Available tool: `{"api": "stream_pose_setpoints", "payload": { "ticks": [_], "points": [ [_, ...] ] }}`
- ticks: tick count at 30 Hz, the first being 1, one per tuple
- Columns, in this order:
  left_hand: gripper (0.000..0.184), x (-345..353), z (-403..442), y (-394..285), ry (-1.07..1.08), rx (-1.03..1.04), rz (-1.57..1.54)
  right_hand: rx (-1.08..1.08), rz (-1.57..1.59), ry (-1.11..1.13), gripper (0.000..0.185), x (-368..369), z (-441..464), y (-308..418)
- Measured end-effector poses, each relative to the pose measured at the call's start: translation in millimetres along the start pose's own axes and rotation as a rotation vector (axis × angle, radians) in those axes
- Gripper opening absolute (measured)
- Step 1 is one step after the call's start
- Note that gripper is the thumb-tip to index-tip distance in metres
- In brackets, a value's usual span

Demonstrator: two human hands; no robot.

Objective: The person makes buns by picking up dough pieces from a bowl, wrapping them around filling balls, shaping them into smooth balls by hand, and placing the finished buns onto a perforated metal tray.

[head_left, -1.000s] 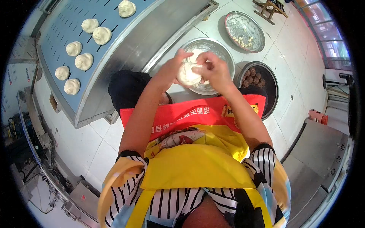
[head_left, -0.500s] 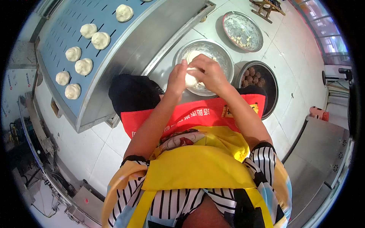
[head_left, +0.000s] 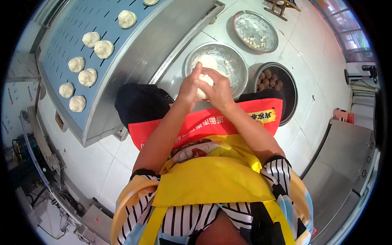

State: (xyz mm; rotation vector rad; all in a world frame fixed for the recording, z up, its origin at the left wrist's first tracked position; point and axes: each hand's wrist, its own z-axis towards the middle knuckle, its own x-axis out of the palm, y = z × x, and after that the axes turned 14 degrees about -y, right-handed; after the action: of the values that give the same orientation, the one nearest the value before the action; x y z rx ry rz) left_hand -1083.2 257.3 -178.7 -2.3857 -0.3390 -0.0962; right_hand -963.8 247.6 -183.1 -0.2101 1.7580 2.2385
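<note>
A ball of white dough (head_left: 205, 80) is held between my two hands, over the near side of a floured metal bowl (head_left: 241, 77). My left hand (head_left: 188, 90) cups its left side, thumb pointing up. My right hand (head_left: 221, 90) wraps the other side, with its thumb across the ball. More white dough (head_left: 209, 61) lies in the bowl just beyond my fingers. The underside of the held ball is hidden by my hands.
On the left, a blue slotted surface (head_left: 53, 49) in a metal frame carries several dough buns (head_left: 87, 76). To the right stand a dark tub (head_left: 290, 98) with several brown balls (head_left: 267, 81) and a floured pan (head_left: 255, 28) holding dough scraps. A folding stool (head_left: 278, 8) stands farther back.
My right fingers, earlier bent over the top of the dough, are now wrapped around its side with the thumb across it. The whole view has shifted slightly.
</note>
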Motion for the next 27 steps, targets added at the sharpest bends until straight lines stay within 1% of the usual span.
{"api": "stream_pose_setpoints", "payload": {
  "ticks": [3, 5, 7, 9, 11, 12, 14, 15, 16, 18, 19, 22, 23, 25, 26, 27],
  "points": [
    [0.072, 4.3, -7.5, -7.1, -0.012, 0.090, -0.019, -0.038, 0.060, -0.018, 0.040, -0.1, 6.3, 5.6],
    [0.075, -3.7, -7.9, -15.7, 0.126, 0.025, 0.059, -0.032, 0.142, 0.057, 0.033, -7.5, 12.3, 10.7],
    [0.077, -7.5, -9.7, -23.4, 0.246, -0.024, 0.144, 0.073, 0.168, 0.110, 0.032, -14.0, 15.6, 15.7],
    [0.075, 4.8, -8.0, -9.9, 0.200, 0.089, -0.107, 0.273, 0.140, 0.143, 0.037, -19.4, 18.9, 20.7],
    [0.070, 14.5, -3.7, 0.2, 0.176, 0.182, -0.386, 0.089, 0.174, -0.054, 0.038, -9.1, 21.8, 19.5],
    [0.069, 15.2, -4.2, 3.3, 0.130, 0.166, -0.378, 0.009, 0.190, -0.152, 0.039, -6.5, 19.4, 19.9],
    [0.067, 15.8, -8.1, 3.7, 0.038, 0.141, -0.359, -0.074, 0.262, -0.071, 0.037, -11.1, 21.8, 26.6],
    [0.063, 4.3, -20.6, -2.5, 0.205, 0.231, -0.250, -0.020, 0.260, -0.002, 0.038, -13.2, 23.4, 28.6],
    [0.062, 2.6, -16.3, -2.3, 0.206, 0.180, -0.259, 0.033, 0.254, 0.066, 0.038, -15.3, 24.8, 30.6],
    [0.060, 3.8, -11.1, -1.2, 0.209, 0.072, -0.278, 0.340, 0.152, 0.251, 0.041, -24.8, 25.1, 29.6],
    [0.059, 6.8, -11.9, 0.2, 0.184, 0.119, -0.300, 0.234, 0.054, 0.185, 0.044, -23.5, 25.3, 30.9],
    [0.059, 9.5, -14.9, -6.5, 0.157, 0.246, -0.351, -0.010, 0.107, 0.061, 0.039, -18.0, 23.5, 33.7],
    [0.058, 6.0, -26.9, -15.8, 0.138, 0.249, -0.235, 0.057, 0.114, 0.157, 0.037, -22.7, 24.5, 36.8],
    [0.056, -1.1, -7.3, -5.1, 0.233, 0.231, -0.210, 0.187, 0.127, 0.350, 0.033, -36.4, 28.7, 46.2],
    [0.055, -0.1, -6.1, -4.7, 0.282, 0.221, -0.200, 0.148, 0.085, 0.283, 0.036, -35.2, 27.0, 43.8],
    [0.054, 7.8, -6.6, -1.6, 0.285, 0.149, -0.352, 0.102, 0.041, 0.214, 0.040, -32.1, 26.0, 38.0]
  ]
}}
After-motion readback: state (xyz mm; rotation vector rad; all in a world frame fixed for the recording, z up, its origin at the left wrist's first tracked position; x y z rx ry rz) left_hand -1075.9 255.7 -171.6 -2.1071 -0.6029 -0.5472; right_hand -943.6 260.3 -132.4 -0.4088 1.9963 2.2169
